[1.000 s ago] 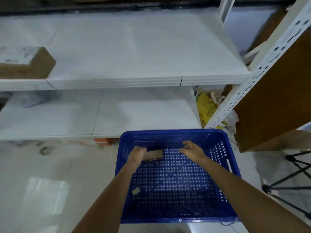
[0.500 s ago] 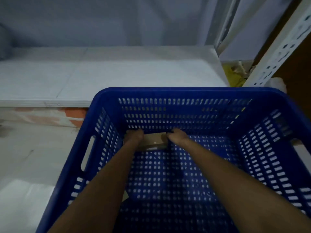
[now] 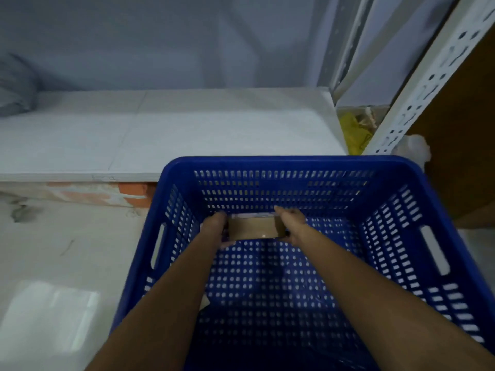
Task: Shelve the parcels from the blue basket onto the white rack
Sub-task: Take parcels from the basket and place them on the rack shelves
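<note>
Small brown cardboard parcel (image 3: 253, 228) — pale label strip on top.

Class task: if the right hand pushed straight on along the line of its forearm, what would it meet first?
Probably the basket's far wall, just beyond the right hand gripping the cardboard parcel; depth is uncertain.

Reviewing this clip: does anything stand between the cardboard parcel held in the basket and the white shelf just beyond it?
Only the blue basket's far wall. The parcel sits low against it, held between the left hand and right hand, so it must be lifted over the rim. Beyond that, the near stretch of the white shelf shows nothing in the way.
</note>
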### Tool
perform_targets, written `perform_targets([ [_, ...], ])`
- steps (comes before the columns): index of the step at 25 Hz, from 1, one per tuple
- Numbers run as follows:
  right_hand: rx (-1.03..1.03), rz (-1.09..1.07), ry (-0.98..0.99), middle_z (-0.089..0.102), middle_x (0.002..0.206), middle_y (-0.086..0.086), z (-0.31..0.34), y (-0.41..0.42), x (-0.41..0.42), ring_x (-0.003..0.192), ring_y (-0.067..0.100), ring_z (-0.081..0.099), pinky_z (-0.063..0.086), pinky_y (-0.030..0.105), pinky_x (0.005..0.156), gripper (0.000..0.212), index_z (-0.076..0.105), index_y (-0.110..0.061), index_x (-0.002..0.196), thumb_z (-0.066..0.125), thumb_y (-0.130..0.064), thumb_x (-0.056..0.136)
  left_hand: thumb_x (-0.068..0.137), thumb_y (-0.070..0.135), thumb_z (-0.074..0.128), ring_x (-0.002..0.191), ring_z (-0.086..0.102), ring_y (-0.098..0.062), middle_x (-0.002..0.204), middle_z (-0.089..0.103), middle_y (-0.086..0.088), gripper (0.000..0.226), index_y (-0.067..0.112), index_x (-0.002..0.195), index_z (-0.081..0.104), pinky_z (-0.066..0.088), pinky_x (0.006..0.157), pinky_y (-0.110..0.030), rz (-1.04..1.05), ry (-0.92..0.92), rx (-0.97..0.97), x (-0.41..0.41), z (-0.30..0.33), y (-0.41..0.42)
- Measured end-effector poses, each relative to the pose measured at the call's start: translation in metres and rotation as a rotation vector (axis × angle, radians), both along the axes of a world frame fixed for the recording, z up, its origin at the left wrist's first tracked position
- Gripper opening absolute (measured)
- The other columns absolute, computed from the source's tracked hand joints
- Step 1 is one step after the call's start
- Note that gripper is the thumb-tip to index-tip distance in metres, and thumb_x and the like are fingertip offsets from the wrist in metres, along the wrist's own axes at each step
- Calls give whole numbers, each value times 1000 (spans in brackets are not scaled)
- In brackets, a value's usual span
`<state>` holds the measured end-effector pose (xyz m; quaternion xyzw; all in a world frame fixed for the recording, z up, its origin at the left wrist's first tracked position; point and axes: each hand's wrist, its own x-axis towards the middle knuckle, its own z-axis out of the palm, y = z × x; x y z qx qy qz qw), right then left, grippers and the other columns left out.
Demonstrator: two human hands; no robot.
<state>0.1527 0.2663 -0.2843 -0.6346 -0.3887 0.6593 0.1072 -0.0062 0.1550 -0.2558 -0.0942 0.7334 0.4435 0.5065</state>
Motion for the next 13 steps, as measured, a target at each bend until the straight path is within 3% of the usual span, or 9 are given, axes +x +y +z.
perform_targets([
  [3,84,-101,38,50,102,13,100,-8,25,96,33,53,47,53,96,30,43,-18,80,71,-26,87,92,24,60,80,57,-23,95,60,-10,16,8,91,61,53,68,-45,-11,-29,12,20,102,-8],
  [6,47,-90,128,53,106,12,219,-10,46,96,30,55,51,53,91,21,53,-16,85,73,-19,84,88,20,66,114,57,-29,94,60,-12,14,8,87,58,54,68,-43,-80,-147,61,23,216,-15],
  [8,42,-104,171,56,112,12,306,-10,58,104,30,57,55,51,89,20,60,-13,91,76,-17,81,87,17,66,128,47,-38,80,51,-8,20,7,102,58,55,68,-43,-157,-249,122,24,304,-21],
  [10,56,-121,236,58,112,13,397,-7,65,108,31,56,53,49,88,17,62,-13,88,77,-14,79,83,12,69,113,56,-43,93,56,-13,39,6,117,53,56,69,-45,-221,-305,148,24,395,-21],
  [13,84,-45,339,62,107,15,526,1,68,99,28,59,54,45,86,21,65,-10,96,75,-11,78,70,18,81,105,61,-28,120,57,-16,55,7,115,52,56,78,-42,-365,-283,132,23,515,-17],
])
